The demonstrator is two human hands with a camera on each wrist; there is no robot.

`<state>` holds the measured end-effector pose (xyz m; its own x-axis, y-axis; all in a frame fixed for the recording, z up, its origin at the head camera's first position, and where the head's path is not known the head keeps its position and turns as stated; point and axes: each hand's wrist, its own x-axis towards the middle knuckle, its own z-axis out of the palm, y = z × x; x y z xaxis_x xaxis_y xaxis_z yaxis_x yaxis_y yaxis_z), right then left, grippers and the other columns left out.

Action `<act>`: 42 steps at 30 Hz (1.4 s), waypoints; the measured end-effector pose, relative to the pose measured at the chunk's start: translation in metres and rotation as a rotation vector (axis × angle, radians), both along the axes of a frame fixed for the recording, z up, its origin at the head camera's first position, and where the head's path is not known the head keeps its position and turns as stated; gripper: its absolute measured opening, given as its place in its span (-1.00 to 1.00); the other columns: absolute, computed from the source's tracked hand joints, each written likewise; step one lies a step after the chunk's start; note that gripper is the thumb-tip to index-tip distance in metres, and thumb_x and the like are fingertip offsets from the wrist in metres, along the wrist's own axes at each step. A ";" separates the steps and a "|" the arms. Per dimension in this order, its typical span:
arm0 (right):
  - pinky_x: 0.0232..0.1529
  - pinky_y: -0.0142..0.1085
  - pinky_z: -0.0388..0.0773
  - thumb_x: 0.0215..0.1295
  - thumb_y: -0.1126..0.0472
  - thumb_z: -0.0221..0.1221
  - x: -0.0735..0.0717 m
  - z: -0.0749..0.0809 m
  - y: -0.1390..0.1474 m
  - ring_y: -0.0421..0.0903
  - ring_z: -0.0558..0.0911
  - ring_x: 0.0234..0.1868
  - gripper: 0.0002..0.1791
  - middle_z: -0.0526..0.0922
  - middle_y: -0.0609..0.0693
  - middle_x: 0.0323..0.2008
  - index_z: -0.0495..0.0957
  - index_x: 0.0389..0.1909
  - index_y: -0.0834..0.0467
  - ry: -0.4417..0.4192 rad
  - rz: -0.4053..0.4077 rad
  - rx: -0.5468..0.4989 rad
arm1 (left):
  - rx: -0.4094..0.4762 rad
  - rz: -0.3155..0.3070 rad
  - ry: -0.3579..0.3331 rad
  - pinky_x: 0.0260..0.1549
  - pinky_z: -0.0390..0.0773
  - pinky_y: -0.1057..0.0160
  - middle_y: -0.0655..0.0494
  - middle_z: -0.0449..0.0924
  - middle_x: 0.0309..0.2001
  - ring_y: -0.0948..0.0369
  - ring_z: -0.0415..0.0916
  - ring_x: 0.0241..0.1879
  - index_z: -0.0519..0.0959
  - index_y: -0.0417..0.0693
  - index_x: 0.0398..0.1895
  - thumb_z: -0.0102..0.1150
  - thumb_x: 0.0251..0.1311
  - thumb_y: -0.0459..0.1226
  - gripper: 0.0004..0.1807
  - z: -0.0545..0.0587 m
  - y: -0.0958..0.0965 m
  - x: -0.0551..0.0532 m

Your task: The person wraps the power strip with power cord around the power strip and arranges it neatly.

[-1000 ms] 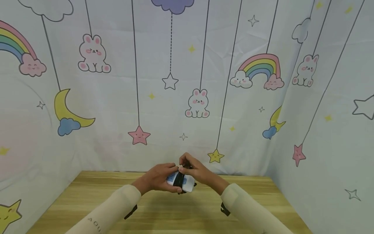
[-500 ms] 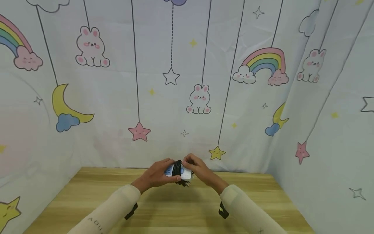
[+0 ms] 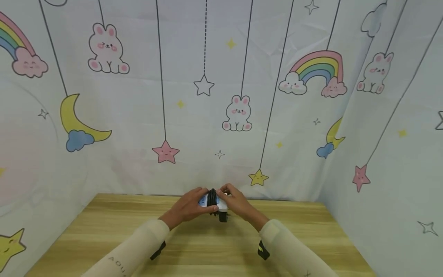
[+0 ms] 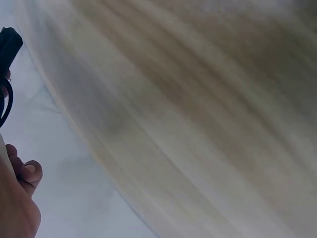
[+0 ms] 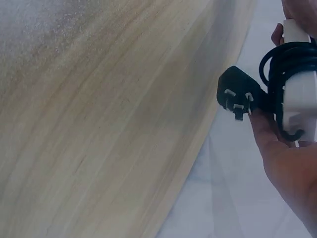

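Note:
Above the table, both hands hold a white and blue power strip (image 3: 222, 205). Its black cord (image 3: 212, 197) is wound round the middle in several turns. My left hand (image 3: 190, 204) grips the strip's left end, thumb along the near side. With curled fingers, my right hand (image 3: 236, 202) holds the right end beside the coil. A black three-pin plug (image 5: 237, 93) hangs loose below the strip, its pins bare in the right wrist view. In the left wrist view, my left hand (image 4: 17, 198) shows at the lower left edge and the strip is mostly cut off.
The wood-grain table (image 3: 207, 246) lies under the hands. A white cloth backdrop (image 3: 194, 169) printed with rabbits, stars and rainbows rises behind it and at both sides. Dark straps (image 3: 263, 250) hang at the wrists.
The strip has been turned so the wound cord faces the head camera more. The plug now hangs below the strip's right part. My right hand has come down onto the right end.

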<state>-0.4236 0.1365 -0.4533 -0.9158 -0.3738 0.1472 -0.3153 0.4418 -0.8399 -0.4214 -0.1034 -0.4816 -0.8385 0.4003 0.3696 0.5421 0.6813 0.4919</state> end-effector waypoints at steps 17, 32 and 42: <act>0.01 0.02 0.78 0.73 -0.12 0.18 0.002 -0.002 -0.005 0.04 0.69 0.09 -0.50 0.62 0.21 0.29 0.48 0.40 0.12 -0.199 0.062 0.142 | -0.125 0.026 -0.068 -0.22 0.51 0.16 0.09 0.55 -0.14 0.20 0.44 -0.22 0.54 -0.03 0.22 0.36 0.46 0.31 -0.33 -0.017 0.000 -0.001; 0.50 0.29 0.50 0.83 -0.04 0.01 -0.004 -0.009 -0.020 0.31 0.58 0.51 -0.42 0.58 0.33 0.51 0.48 0.56 0.28 -0.015 0.032 0.285 | -0.196 -0.112 0.044 -0.08 0.46 -0.05 -0.02 0.57 -0.04 0.03 0.41 -0.09 0.52 -0.09 0.11 -0.08 0.63 0.43 -0.25 -0.069 -0.021 -0.069; 0.14 0.06 0.62 0.78 -0.07 0.11 -0.003 -0.014 -0.025 0.06 0.68 0.10 -0.40 0.69 0.28 0.33 0.46 0.56 0.25 -0.025 0.036 0.274 | -0.158 -0.231 -0.262 0.06 0.53 -0.11 -0.04 0.63 0.06 0.05 0.48 0.01 0.60 -0.16 0.30 0.14 0.57 0.39 -0.20 -0.024 -0.034 -0.046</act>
<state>-0.4265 0.1114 -0.4674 -0.9034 -0.4286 0.0138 -0.3156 0.6426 -0.6982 -0.4669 -0.1375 -0.5056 -0.7772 0.6249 0.0739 0.5604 0.6340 0.5329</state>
